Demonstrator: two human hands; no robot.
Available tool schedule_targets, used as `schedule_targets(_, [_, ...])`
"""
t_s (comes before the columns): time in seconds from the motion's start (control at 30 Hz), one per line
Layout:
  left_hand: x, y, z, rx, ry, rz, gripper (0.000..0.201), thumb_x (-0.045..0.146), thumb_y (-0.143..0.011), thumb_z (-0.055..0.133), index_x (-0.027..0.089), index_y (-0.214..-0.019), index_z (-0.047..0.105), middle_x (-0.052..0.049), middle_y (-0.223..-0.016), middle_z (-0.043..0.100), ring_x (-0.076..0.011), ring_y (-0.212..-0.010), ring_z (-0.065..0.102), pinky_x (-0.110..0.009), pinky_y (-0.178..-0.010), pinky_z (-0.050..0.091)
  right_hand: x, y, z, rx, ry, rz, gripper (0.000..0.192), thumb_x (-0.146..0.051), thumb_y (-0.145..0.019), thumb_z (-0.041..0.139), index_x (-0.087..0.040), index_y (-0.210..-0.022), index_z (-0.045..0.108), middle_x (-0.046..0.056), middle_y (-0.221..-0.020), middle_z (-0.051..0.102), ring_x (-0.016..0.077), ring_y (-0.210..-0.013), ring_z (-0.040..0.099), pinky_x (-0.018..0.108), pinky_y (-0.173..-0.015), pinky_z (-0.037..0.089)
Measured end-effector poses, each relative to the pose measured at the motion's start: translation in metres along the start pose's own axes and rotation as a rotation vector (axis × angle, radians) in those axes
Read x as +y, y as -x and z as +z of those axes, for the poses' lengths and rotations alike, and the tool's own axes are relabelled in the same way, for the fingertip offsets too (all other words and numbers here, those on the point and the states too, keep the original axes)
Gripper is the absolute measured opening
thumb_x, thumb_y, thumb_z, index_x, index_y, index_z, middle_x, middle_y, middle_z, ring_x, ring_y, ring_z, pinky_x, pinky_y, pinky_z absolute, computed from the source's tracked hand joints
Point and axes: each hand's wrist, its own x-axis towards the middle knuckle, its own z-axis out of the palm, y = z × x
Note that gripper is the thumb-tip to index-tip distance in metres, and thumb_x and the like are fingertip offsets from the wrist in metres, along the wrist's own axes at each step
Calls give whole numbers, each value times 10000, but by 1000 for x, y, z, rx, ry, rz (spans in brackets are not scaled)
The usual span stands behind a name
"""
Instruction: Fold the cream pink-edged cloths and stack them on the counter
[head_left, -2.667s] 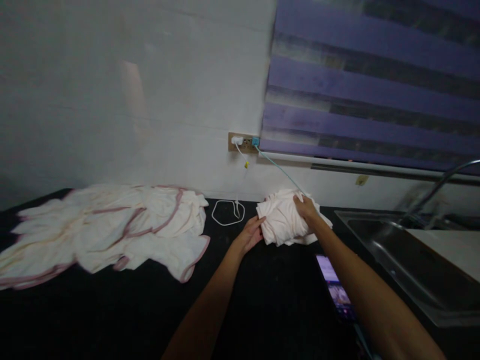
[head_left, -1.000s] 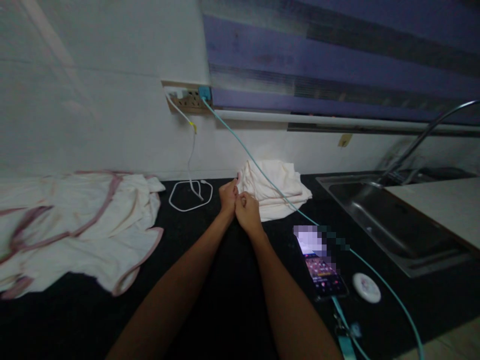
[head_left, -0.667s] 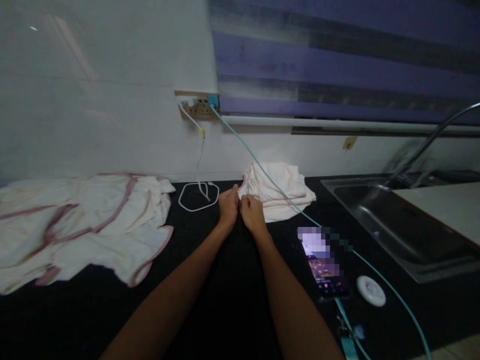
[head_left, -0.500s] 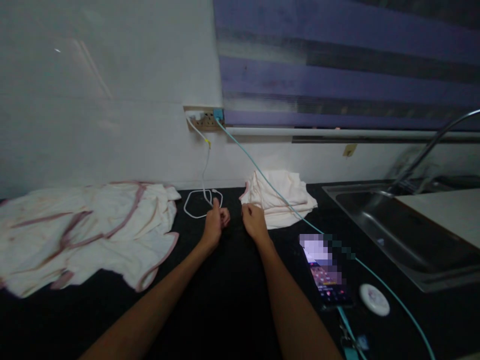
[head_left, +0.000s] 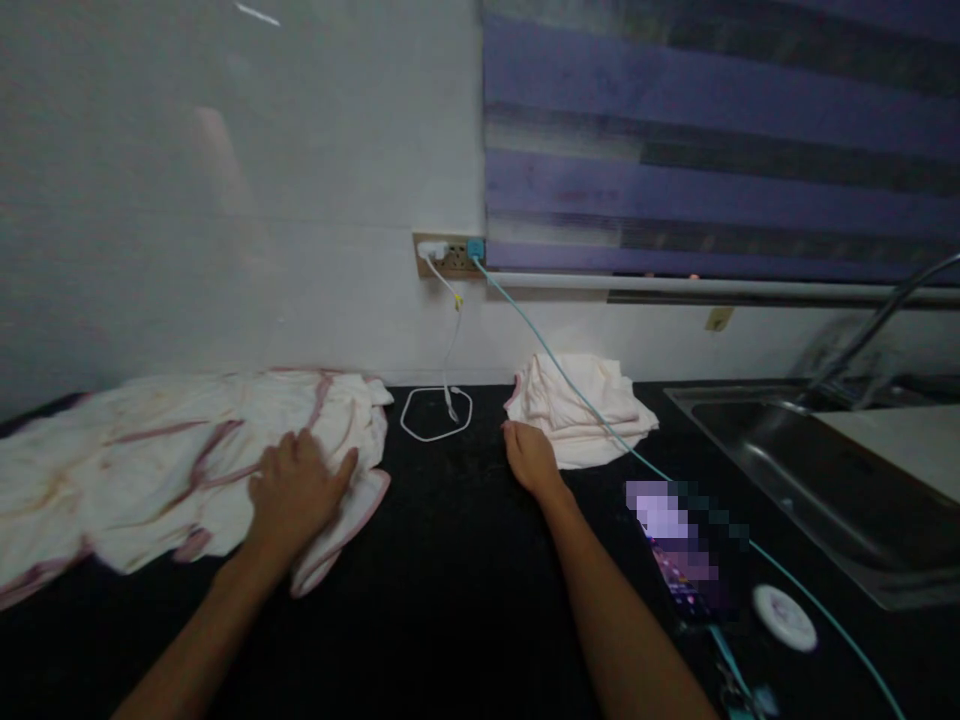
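My left hand point(head_left: 296, 490) is over the near right part of a spread, crumpled white cloth garment point(head_left: 157, 480) with pink trim, its fingers apart and its thumb out to the right. I cannot tell how firmly it touches the fabric. My right hand point(head_left: 531, 458) is closed, beside the front left corner of a folded white cloth point(head_left: 581, 400). Its fingers are curled under and mostly hidden, so whatever they hold, if anything, does not show. A looped white charging cable point(head_left: 427, 438) lies between the two cloths.
A phone point(head_left: 679, 560) with a lit screen and a round white object point(head_left: 785, 617) lie at the right on the black counter point(head_left: 435, 570). A teal cable point(head_left: 540, 335) runs from the wall socket point(head_left: 454, 258) across the folded cloth. The steel sink point(head_left: 750, 450) is beyond, at right.
My left hand has moved left from beside the white cable onto the crumpled garment, and its fingers have spread. The right hand stays by the folded cloth. The view has shifted left.
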Motion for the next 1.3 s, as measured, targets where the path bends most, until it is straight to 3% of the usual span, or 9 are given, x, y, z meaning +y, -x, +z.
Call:
schedule_targets(0.1, [-6, 5, 13, -150, -116, -48, 756, 535, -971, 368, -6, -1495, 439, -321, -1621, 324, -525, -1502, 265, -706, -1156, 271, -17, 9, 1, -30, 62, -67, 257, -269, -1034, 448, -200, -1004, 694, 92, -952, 747, 209, -920, 688, 288, -818, 444])
schedule_targets(0.23, [5, 10, 17, -137, -111, -17, 729, 505, -980, 362, -8, -1489, 457, -351, -1606, 320, -533, -1493, 273, -709, -1127, 290, -56, 33, 3, 22, -32, -226, 229, -232, -1008, 437, -198, -1117, 635, 83, -1064, 722, 195, -971, 665, 283, -804, 442])
schedule_targets(0.4, [18, 12, 5, -144, -40, 112, 569, 408, -993, 354, 47, -1370, 580, -290, -1608, 358, -479, -1522, 237, -726, -1141, 261, -90, 77, 9, 76, -170, -152, 347, -320, -995, 449, -231, -661, 468, -32, -612, 505, 133, -587, 505, 281, -595, 298])
schedule_targets(0.53, [24, 12, 2, -146, 95, 231, 470, 320, -991, 385, 103, -1342, 610, -248, -1517, 486, -402, -1472, 359, -641, -1168, 286, -90, 90, 10, 38, -212, -91, 454, -355, -962, 478, -233, -554, 322, -61, -510, 342, 103, -502, 381, 290, -561, 201])
schedule_targets(0.7, [20, 8, 5, -210, 177, 370, 412, 271, -991, 413, 111, -1288, 650, -202, -1304, 651, -290, -1215, 600, -434, -1076, 432, -83, 87, 12, -41, -211, -72, 506, -388, -955, 472, -235, -504, 303, -50, -467, 313, 110, -457, 326, 304, -550, 162])
schedule_targets(0.83, [25, 9, 7, -200, 219, 389, 418, 309, -1003, 407, 80, -1243, 661, -218, -1253, 665, -305, -1192, 609, -438, -1068, 441, -77, 86, 14, -83, -198, -48, 506, -407, -965, 462, -237, -504, 342, -35, -468, 379, 122, -445, 356, 309, -538, 170])
schedule_targets(0.93, [39, 17, 3, -216, 292, 458, 406, 326, -1002, 432, 111, -1265, 655, -177, -1251, 672, -268, -1188, 619, -381, -1062, 463, -72, 83, 14, -59, -184, -29, 492, -406, -973, 454, -239, -518, 369, -27, -481, 422, 134, -461, 388, 308, -540, 174])
schedule_targets(1.13, [79, 54, -18, -384, 552, 693, 328, 322, -981, 508, 203, -1253, 647, -115, -1237, 689, -263, -1159, 630, -409, -1032, 479, -68, 76, 13, -65, -178, -50, 442, -351, -964, 473, -231, -541, 429, -16, -523, 496, 139, -517, 424, 299, -560, 197])
schedule_targets(1.3, [90, 67, -29, -415, 746, 600, 291, 354, -972, 533, 227, -1215, 632, -83, -1173, 692, -230, -1040, 646, -369, -925, 500, -68, 77, 11, -96, -194, -36, 416, -337, -967, 475, -226, -565, 469, -17, -541, 507, 135, -530, 426, 297, -560, 196])
